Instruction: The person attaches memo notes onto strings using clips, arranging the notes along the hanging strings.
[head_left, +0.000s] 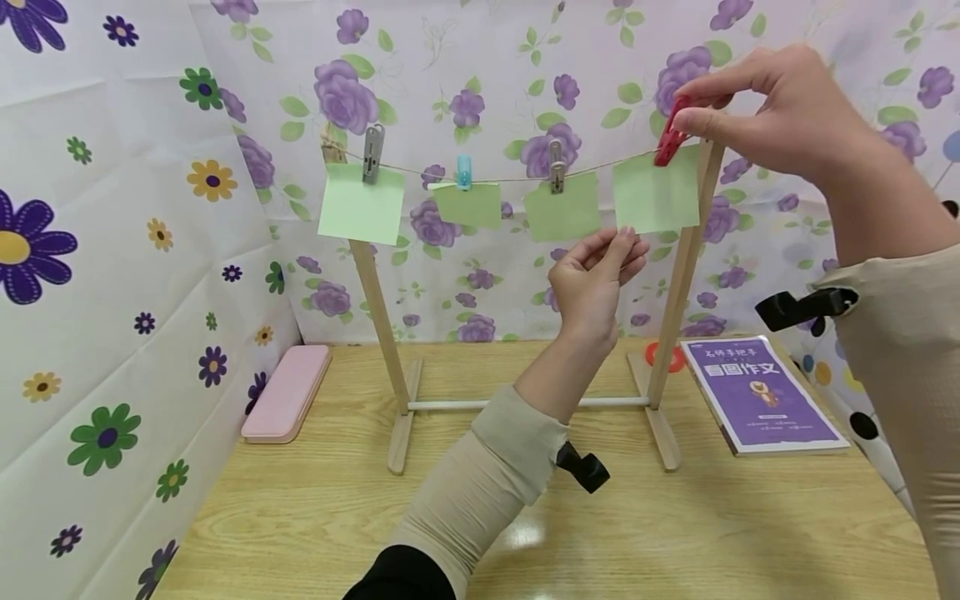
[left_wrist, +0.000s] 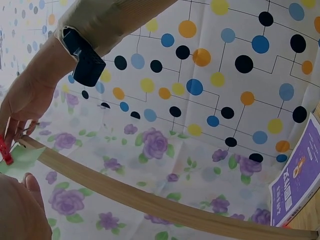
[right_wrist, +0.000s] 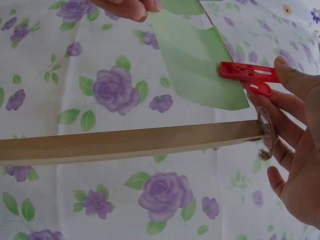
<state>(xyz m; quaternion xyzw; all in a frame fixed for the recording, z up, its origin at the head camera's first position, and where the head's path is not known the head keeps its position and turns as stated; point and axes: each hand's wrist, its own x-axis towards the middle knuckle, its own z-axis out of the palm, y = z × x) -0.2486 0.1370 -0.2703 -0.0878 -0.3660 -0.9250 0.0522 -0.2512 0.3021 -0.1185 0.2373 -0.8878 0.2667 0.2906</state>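
Note:
My right hand [head_left: 791,112] pinches a red clothespin [head_left: 670,137] between thumb and forefinger. The clothespin sits on the twine [right_wrist: 227,45] at the top edge of the rightmost green paper [head_left: 656,196]. That paper's lower left corner is pinched by my left hand [head_left: 597,283]. Further left on the line, a grey clothespin [head_left: 557,171] holds a green paper [head_left: 564,210], a blue clothespin [head_left: 463,172] holds a folded-looking green paper [head_left: 468,206], and another grey clothespin [head_left: 372,154] holds a paler green paper [head_left: 362,204].
The twine spans two wooden posts [head_left: 378,321] of a stand joined by a white rod [head_left: 450,405]. A pink case [head_left: 287,396] lies at the left of the table [head_left: 300,525]. Right of the stand are a purple book [head_left: 761,396] and a red ring [head_left: 673,358].

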